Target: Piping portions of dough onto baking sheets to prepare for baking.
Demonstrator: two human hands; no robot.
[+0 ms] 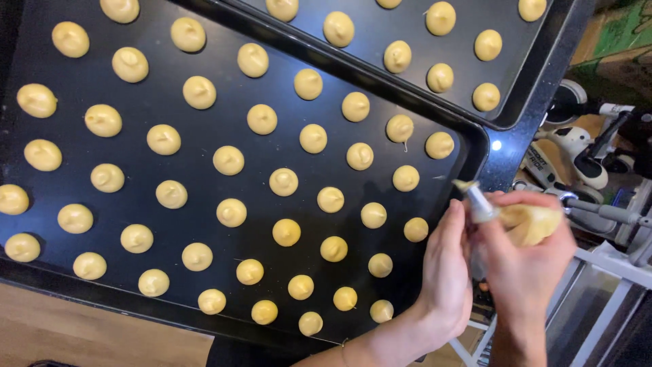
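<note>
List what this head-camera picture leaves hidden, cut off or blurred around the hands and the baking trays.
- Near black metal baking tray: left and top ends cut off by the picture's edges.
- Far black tray: mostly cut off by the top edge.
- Clear piping bag of yellow batter: its tail is hidden in the right hand, and it is blurred.
- Left hand: its grip on the metal nozzle is hidden; only the back shows.

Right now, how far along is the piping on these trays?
Done: the near baking tray is covered in rows of piped dough mounds, and the far tray also carries mounds as far as it shows. In hand: the right hand grips the piping bag, nozzle raised off the tray; the left hand steadies it. Left: only a small bare strip at the near tray's right end.
</note>
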